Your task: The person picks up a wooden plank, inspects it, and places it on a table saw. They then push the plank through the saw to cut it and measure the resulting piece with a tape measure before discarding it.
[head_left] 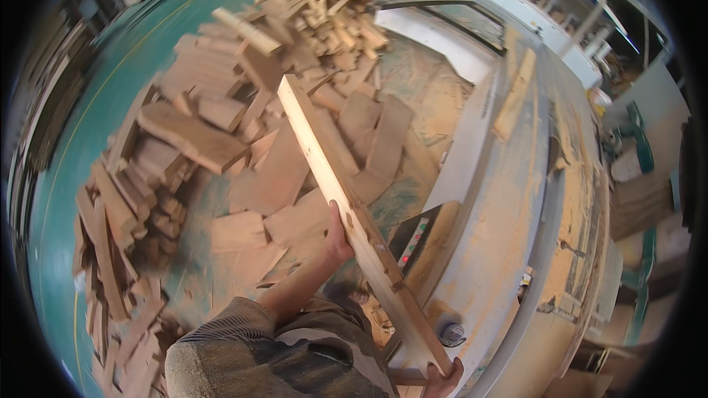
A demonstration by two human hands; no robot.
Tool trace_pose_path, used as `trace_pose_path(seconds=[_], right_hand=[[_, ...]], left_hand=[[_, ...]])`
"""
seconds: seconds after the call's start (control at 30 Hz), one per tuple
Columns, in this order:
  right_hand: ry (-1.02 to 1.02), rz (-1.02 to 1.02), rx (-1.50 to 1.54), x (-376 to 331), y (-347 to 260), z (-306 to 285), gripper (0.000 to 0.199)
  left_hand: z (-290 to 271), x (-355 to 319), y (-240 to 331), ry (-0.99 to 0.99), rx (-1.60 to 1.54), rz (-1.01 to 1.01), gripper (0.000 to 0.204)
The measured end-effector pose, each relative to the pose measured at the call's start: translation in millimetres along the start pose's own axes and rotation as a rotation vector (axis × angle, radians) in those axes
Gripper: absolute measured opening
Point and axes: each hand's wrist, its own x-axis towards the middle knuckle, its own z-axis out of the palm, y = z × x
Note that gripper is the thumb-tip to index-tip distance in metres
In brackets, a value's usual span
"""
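A long, pale wooden board (pixel 318 161) with a rough brown edge slants across the middle, lifted off everything below it. My left hand (pixel 338 234) grips it near its middle, with the thumb up along the side. Around its near end, at the lower right, my right hand (pixel 443 381) is closed; part of that hand lies beyond the lower edge of the picture. The far end of the board points up and left, over a heap of cut wood.
Offcuts (pixel 195 133) are piled widely over the green floor (pixel 63 199). A long, sawdust-covered machine table (pixel 487 250) runs along my right, with a loose wood strip (pixel 516 96) on it. A panel with coloured buttons (pixel 413 242) sits at its near side.
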Motion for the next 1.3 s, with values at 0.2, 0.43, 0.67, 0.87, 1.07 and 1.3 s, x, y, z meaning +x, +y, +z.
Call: trace_pose_path(seconds=[0.2, 0.43, 0.67, 0.87, 1.07, 1.3], right_hand=[[-0.042, 0.178, 0.350, 5.6, -40.6, 75.8, 0.051], [-0.409, 0.152, 0.711, 3.5, -44.2, 165.8, 0.038], [-1.378, 0.683, 0.784, -11.0, -61.7, 266.3, 0.057], [-1.573, 0.794, 0.775, -42.9, -89.0, 282.1, 0.060], [-0.855, 0.025, 0.372, -38.9, -62.8, 217.9, 0.041], [-0.044, 0.172, 0.678, -47.3, -37.4, 81.1, 0.027]], left_hand=[[-102.3, -63.4, 90.0, 0.140, 0.232, 0.186, 0.049], [-72.3, -179.7, 208.2, 0.234, 0.414, 0.546, 0.046], [-26.9, -253.0, 298.3, -0.064, 0.314, 0.950, 0.076], [-43.6, -255.0, 322.7, -0.106, 0.156, 0.697, 0.089], [-41.5, -224.5, 289.4, 0.091, 0.186, 0.797, 0.088], [-48.7, -260.2, 317.6, -0.345, 0.337, 0.828, 0.079]])
